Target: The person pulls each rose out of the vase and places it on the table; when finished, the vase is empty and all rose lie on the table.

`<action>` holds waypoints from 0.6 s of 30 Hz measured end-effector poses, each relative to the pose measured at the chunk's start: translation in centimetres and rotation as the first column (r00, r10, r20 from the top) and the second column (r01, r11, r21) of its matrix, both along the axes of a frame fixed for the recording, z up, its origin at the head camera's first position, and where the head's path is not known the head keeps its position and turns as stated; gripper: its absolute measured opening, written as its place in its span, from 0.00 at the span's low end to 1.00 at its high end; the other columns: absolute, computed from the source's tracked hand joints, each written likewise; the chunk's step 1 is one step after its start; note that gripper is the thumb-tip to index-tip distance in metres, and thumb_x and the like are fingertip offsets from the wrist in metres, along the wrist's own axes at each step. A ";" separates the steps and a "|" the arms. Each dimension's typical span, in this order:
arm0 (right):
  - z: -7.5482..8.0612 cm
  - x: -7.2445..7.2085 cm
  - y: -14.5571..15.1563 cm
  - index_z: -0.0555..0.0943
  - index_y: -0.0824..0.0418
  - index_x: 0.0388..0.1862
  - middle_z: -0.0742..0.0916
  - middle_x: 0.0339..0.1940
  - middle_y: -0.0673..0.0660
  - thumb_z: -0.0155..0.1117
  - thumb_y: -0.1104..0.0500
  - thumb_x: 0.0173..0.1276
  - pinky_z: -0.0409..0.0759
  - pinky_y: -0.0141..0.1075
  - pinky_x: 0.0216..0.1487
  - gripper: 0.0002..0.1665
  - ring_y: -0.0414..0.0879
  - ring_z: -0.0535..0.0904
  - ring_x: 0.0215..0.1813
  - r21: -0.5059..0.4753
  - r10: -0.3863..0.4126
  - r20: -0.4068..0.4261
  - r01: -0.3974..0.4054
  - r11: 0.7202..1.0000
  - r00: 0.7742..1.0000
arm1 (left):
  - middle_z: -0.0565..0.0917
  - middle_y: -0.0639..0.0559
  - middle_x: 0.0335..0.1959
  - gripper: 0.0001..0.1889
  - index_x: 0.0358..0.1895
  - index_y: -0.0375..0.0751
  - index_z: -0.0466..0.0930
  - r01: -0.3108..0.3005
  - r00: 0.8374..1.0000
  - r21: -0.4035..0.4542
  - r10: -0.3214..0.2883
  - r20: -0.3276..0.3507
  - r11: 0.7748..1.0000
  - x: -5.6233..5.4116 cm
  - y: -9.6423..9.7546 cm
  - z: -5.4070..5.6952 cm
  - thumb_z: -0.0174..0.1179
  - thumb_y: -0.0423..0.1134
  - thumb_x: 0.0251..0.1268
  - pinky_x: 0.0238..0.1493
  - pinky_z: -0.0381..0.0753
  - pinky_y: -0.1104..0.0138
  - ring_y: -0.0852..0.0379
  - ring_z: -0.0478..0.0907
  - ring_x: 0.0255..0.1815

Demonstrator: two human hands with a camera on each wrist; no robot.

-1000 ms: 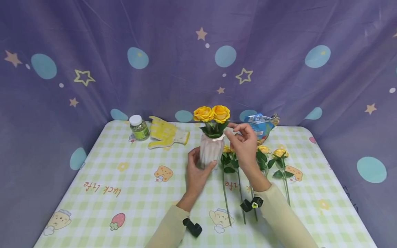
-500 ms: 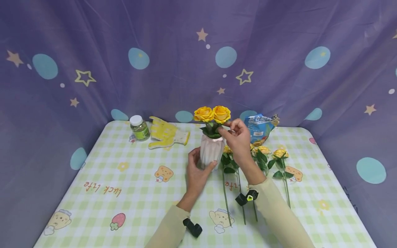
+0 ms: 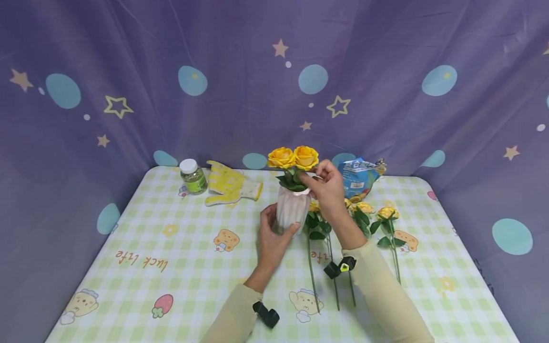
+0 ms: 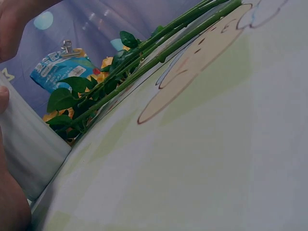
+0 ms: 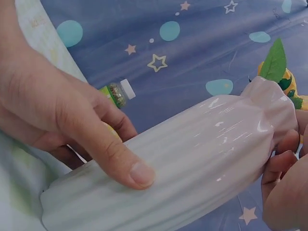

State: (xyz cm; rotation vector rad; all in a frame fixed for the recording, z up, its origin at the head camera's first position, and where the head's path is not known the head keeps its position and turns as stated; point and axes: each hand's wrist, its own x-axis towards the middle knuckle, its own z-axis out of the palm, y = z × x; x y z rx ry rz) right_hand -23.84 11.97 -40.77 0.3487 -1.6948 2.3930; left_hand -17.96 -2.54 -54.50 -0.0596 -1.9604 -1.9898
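Note:
A pale pinkish-white fluted vase (image 3: 292, 209) stands upright on the table, and my left hand (image 3: 274, 240) grips its lower body from the left. The right wrist view shows the left thumb (image 5: 142, 173) lying along the glossy side of the vase. Two yellow roses (image 3: 293, 158) with green leaves rise from the vase's mouth. At the rim, my right hand (image 3: 330, 195) pinches the leafy stem of the right-hand rose between thumb and curled fingers; its fingertips are partly hidden. Right of the vase, several yellow roses (image 3: 388, 213) lie with their stems toward me.
A white-capped jar (image 3: 193, 177) and a yellow-and-white glove (image 3: 233, 183) are at the back left of the checked tablecloth (image 3: 141, 224). A blue bag (image 3: 359, 177) closed with a clip stands behind the loose roses. A purple curtain (image 3: 240, 95) hangs behind the table.
My right hand has moved left from beside the vase's mouth to the rose leaves, and its fingers have come together there. My left hand and the vase have stayed in place.

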 end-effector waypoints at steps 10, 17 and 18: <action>0.6 0.1 -0.7 0.71 0.54 0.33 0.91 0.29 0.45 0.68 0.79 0.73 0.66 0.27 0.20 0.24 0.36 0.74 0.23 -0.071 -0.070 0.053 0.074 0.995 0.996 | 0.82 0.44 0.73 0.38 0.74 0.41 0.72 -0.007 1.000 0.001 0.007 0.004 1.000 0.0 0.0 -0.1 0.83 0.36 0.63 0.82 0.67 0.44 0.46 0.76 0.77; 1.1 0.1 -0.6 0.72 0.54 0.34 0.85 0.21 0.46 0.68 0.79 0.73 0.61 0.29 0.20 0.23 0.37 0.65 0.18 -0.107 -0.095 0.000 0.095 0.990 0.995 | 0.82 0.44 0.73 0.38 0.74 0.41 0.72 -0.010 1.000 0.001 0.010 0.007 1.000 0.0 0.0 0.0 0.83 0.35 0.63 0.81 0.68 0.44 0.45 0.76 0.78; 1.2 0.1 -0.5 0.72 0.54 0.34 0.84 0.21 0.46 0.68 0.79 0.73 0.60 0.30 0.21 0.23 0.38 0.63 0.17 -0.111 -0.104 -0.009 0.102 0.989 0.995 | 0.82 0.44 0.73 0.38 0.74 0.41 0.73 -0.010 1.000 0.002 0.010 0.009 1.000 0.0 0.0 0.0 0.83 0.35 0.63 0.81 0.68 0.44 0.45 0.76 0.78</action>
